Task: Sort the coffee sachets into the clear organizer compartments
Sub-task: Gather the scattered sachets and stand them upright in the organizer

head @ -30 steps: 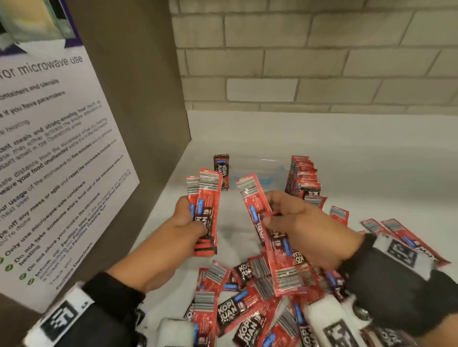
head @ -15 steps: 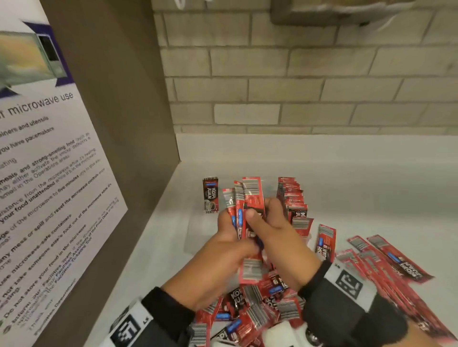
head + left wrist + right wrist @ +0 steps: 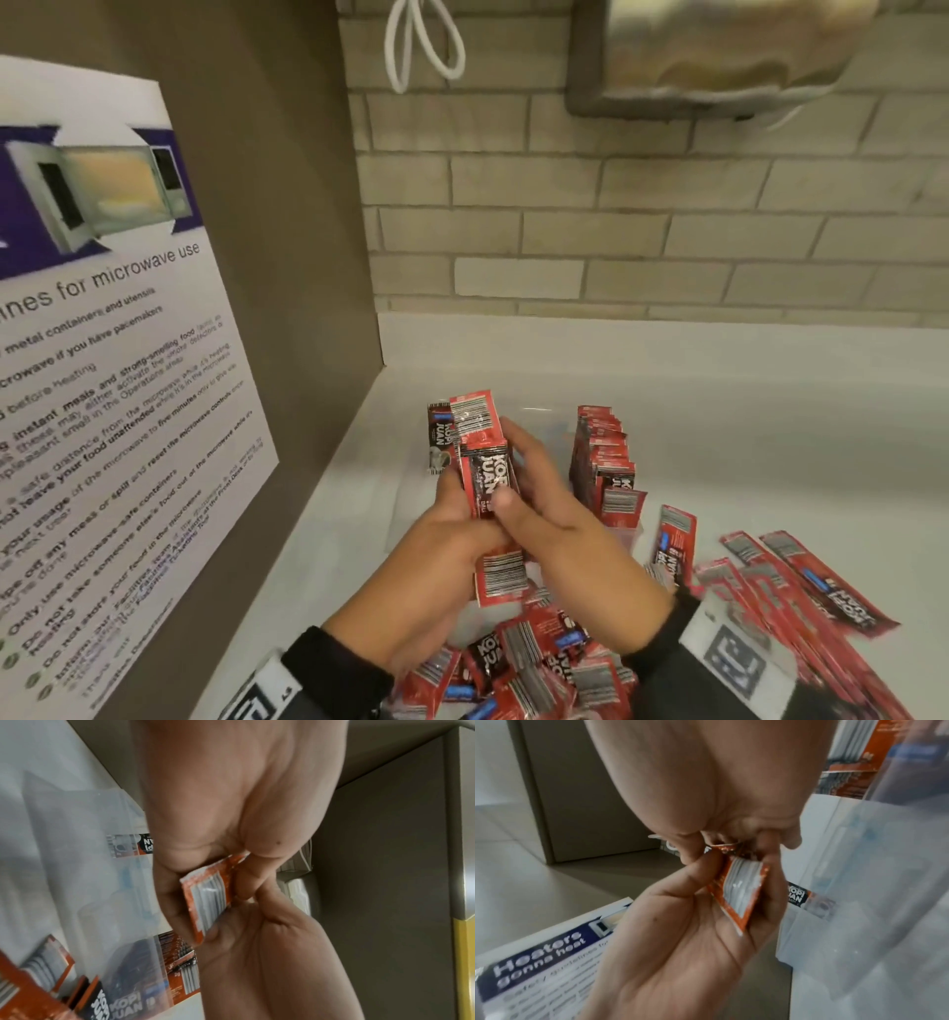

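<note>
- Both hands meet at the centre of the head view, above the white table (image 3: pixel 770 411), sharing one small bundle of coffee sachets (image 3: pixel 485 478).
- The left hand (image 3: pixel 447 545) comes in from the lower left; its fingers curl round the bundle from below and behind, with the barcode end of a sachet sticking out under the palm.
- The right hand (image 3: pixel 554 519) comes in from the lower right; its thumb presses on the dark "KOPI JUAN" face of the front sachet and its fingers wrap the far side, so it pinches the same bundle.
- In the left wrist view the bundle's red edge and silver barcode panel sit clamped between the fingers of both hands.
- The clear organizer (image 3: pixel 544 421) stands on the table just behind the hands, hard to make out because it is transparent.
- At its right side, right of centre in the frame, a row of upright sachets (image 3: pixel 601 462) is packed closely together.
- At its left a single sachet (image 3: pixel 439 442) stands upright, partly hidden by the held bundle.
- A heap of loose sachets (image 3: pixel 534 663) lies on the table along the bottom of the frame, spreading to the lower right.
- A microwave-use poster (image 3: pixel 102 360) fills the left of the frame.
</note>
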The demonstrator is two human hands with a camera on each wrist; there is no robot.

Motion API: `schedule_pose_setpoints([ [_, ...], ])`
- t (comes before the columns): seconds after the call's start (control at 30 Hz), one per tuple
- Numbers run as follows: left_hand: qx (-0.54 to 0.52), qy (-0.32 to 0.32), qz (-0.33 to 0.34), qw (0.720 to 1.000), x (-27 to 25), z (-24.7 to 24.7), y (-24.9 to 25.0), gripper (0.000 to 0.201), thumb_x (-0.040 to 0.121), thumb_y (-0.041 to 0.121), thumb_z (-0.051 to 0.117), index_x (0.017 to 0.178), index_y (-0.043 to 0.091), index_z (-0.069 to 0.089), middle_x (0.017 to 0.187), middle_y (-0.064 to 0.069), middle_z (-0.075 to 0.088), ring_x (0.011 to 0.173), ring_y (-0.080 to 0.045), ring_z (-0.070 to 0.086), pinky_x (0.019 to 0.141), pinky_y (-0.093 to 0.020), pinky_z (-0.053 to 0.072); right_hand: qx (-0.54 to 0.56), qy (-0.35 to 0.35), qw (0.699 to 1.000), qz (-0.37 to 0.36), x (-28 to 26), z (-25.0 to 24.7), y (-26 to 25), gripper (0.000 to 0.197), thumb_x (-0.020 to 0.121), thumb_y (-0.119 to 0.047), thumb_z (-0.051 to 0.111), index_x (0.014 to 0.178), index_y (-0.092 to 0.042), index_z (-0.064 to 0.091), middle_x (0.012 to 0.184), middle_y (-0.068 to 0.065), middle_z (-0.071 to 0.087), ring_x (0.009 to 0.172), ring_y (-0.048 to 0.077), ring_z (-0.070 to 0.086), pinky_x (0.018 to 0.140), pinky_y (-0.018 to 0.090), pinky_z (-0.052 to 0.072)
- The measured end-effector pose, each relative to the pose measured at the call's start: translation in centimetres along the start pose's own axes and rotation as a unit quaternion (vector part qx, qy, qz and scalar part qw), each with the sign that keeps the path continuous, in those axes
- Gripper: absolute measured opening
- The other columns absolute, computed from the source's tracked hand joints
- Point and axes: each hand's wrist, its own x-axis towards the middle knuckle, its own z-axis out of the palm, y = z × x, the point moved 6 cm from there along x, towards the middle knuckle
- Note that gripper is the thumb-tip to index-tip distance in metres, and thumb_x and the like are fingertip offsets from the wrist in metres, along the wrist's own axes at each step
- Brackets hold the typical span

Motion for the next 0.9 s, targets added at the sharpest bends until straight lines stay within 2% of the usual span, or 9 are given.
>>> schedule_pose_setpoints([
  [0.1, 0.006, 0.006, 0.003, 1.0, 0.2, -0.2, 0.3, 0.054, 0.088, -0.008, 0.048, 0.129, 0.026, 0.047, 0.096, -0.008, 0.072, 0.078, -0.023, 0.07, 0.064, -0.032, 0.056, -0.022, 0.026, 0.999, -0.012, 0.2, -0.7, -0.7, 0.045, 0.094, -0.035, 0.044, 0.135, -0.045, 0.029, 0.121, -0.031, 0.055, 0.115, -0.007, 0.051, 0.099, 0.026, 0.045],
  [0.23, 0.004, -0.013, -0.033, 0.999, 0.4, -0.2, 0.2, 0.049, 0.085, -0.013, 0.047, 0.12, 0.021, 0.051, 0.073, -0.012, 0.061, 0.057, -0.025, 0.059, 0.052, -0.032, 0.048, -0.059, 0.042, 0.997, -0.037, 1.3, -2.9, -3.1, 0.057, 0.095, -0.022, 0.049, 0.135, -0.052, 0.021, 0.129, -0.041, 0.033, 0.115, -0.023, 0.037, 0.092, 0.004, 0.038],
  [0.3, 0.004, -0.032, -0.044, 0.999, 0.3, 0.2, 0.0, 0.048, 0.085, -0.014, 0.045, 0.117, 0.02, 0.052, 0.069, -0.011, 0.061, 0.057, -0.026, 0.059, 0.054, -0.033, 0.048, -0.122, 0.042, 0.991, -0.044, 2.3, -3.8, -3.9, 0.05, 0.096, -0.022, 0.049, 0.136, -0.046, 0.033, 0.134, -0.03, 0.041, 0.107, -0.017, 0.047, 0.09, 0.01, 0.042],
  [0.37, -0.001, -0.044, -0.042, 0.998, 0.1, 0.5, 0.1, 0.048, 0.085, -0.015, 0.046, 0.116, 0.022, 0.053, 0.071, -0.012, 0.062, 0.059, -0.027, 0.061, 0.055, -0.033, 0.05, -0.142, 0.064, 0.987, -0.04, 2.9, -4.2, -4.0, 0.034, 0.097, -0.019, 0.047, 0.128, -0.031, 0.05, 0.118, -0.014, 0.06, 0.099, -0.003, 0.058, 0.089, 0.023, 0.048],
  [0.47, -0.005, -0.041, -0.035, 0.999, 0.1, 0.5, 0.6, 0.044, 0.085, -0.014, 0.047, 0.115, 0.017, 0.054, 0.072, -0.015, 0.064, 0.059, -0.028, 0.063, 0.052, -0.033, 0.051, -0.14, 0.071, 0.987, -0.036, 2.5, -3.2, -3.4, 0.024, 0.099, -0.017, 0.041, 0.119, -0.022, 0.054, 0.095, -0.004, 0.062, 0.08, 0.003, 0.059, 0.072, 0.017, 0.047],
  [0.53, 0.001, -0.046, -0.037, 0.998, 0.2, 0.4, 0.5, 0.042, 0.085, -0.014, 0.047, 0.116, 0.013, 0.053, 0.065, -0.015, 0.062, 0.053, -0.028, 0.061, 0.047, -0.03, 0.05, -0.179, 0.052, 0.982, -0.036, 2.0, -1.9, -2.7, 0.028, 0.099, -0.02, 0.04, 0.126, -0.024, 0.047, 0.104, -0.003, 0.056, 0.083, -0.002, 0.054, 0.072, 0.01, 0.043],
  [0.67, 0.043, -0.038, -0.03, 0.998, 0.2, -0.4, 0.6, 0.042, 0.081, -0.012, 0.047, 0.112, 0.016, 0.056, 0.061, -0.011, 0.057, 0.046, -0.023, 0.053, 0.043, -0.027, 0.043, -0.28, -0.019, 0.959, -0.03, 2.1, -1.5, -3.1, 0.044, 0.097, -0.019, 0.046, 0.139, -0.027, 0.032, 0.128, -0.007, 0.045, 0.108, -0.003, 0.048, 0.09, 0.006, 0.036],
  [0.77, 0.106, -0.06, -0.025, 0.992, 0.4, -0.2, 1.4, 0.051, 0.065, 0.004, 0.054, 0.113, 0.022, 0.057, 0.065, -0.006, 0.057, 0.049, -0.021, 0.052, 0.049, -0.029, 0.042, -0.312, -0.114, 0.943, -0.006, 2.9, -2.0, -4.8, 0.05, 0.092, -0.015, 0.053, 0.136, -0.033, 0.037, 0.109, -0.009, 0.05, 0.082, -0.005, 0.051, 0.075, 0.008, 0.038],
  [0.9, 0.171, -0.073, 0.007, 0.983, 2.3, 0.5, 3.7, 0.043, 0.073, 0.002, 0.054, 0.112, 0.021, 0.05, 0.073, -0.004, 0.057, 0.059, -0.019, 0.058, 0.056, -0.029, 0.046, -0.443, -0.146, 0.884, -0.024, 4.8, -2.8, -7.3, 0.035, 0.087, -0.018, 0.061, 0.121, -0.024, 0.054, 0.111, 0.001, 0.045, 0.095, 0.012, 0.05, 0.082, 0.018, 0.039],
])
